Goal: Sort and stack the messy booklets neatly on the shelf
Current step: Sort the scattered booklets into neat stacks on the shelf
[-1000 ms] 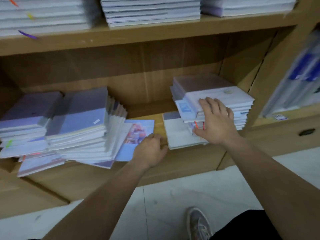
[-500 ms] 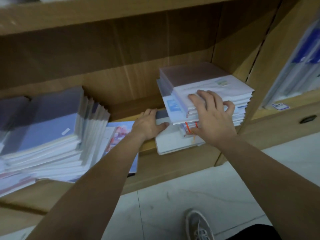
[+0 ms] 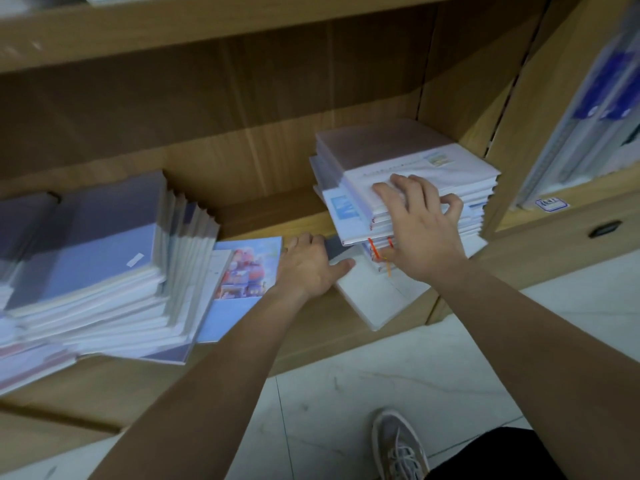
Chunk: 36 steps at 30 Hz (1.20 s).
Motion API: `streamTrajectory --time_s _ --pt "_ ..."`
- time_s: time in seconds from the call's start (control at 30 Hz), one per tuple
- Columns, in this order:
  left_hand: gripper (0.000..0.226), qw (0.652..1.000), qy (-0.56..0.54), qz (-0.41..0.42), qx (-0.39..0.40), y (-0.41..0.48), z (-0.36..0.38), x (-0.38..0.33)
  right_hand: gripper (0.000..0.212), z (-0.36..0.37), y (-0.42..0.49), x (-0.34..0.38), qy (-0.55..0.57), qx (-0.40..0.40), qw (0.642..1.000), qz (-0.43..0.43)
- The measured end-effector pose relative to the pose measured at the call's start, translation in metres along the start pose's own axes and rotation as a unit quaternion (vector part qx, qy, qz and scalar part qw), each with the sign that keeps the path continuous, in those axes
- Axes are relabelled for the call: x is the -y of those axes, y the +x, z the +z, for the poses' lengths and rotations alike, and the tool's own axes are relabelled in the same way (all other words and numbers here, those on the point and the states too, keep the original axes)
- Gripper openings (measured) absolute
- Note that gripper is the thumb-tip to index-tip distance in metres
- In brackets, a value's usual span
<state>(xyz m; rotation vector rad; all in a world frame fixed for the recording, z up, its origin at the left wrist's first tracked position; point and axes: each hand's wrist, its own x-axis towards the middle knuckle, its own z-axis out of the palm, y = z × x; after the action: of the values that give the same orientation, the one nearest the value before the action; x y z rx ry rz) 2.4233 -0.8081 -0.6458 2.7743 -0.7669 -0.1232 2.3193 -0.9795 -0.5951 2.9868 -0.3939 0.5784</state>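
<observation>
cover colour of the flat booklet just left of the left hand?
Light blue, with a multicoloured picture in the middle: the flat booklet, clearest in the head view.

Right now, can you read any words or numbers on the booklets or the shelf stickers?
None can be read.
Top booklet of the right stack: a faint printed line, too blurred.
Blue patch on a lower booklet: blurred.
Illustrated booklet: a picture, no legible words.
Blue-bordered shelf label: characters too small.

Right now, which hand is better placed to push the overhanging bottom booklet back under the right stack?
Left, probably. The left hand already rests on the bottom booklet, which juts past the shelf edge. The right hand is spread over the right stack, steadying it.
</observation>
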Motion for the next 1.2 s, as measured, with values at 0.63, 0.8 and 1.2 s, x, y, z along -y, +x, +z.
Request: streamTrajectory --time_s 0.63,0.8,1.2 --pt "0.056 0.994 -0.083 -0.023 0.059 0.015 -0.001 0.011 0.13 -0.001 0.0 0.004 -0.037 0.024 0.999 0.014" --pt "0.053 0.994 -0.098 -0.009 0.055 -0.002 0.001 0.01 0.128 0.0 0.002 0.006 -0.039 0.008 0.999 0.023" --pt "0.053 0.99 -0.131 -0.037 0.04 -0.057 -0.018 0.003 0.123 -0.009 0.002 0.012 -0.009 -0.009 0.999 0.039"
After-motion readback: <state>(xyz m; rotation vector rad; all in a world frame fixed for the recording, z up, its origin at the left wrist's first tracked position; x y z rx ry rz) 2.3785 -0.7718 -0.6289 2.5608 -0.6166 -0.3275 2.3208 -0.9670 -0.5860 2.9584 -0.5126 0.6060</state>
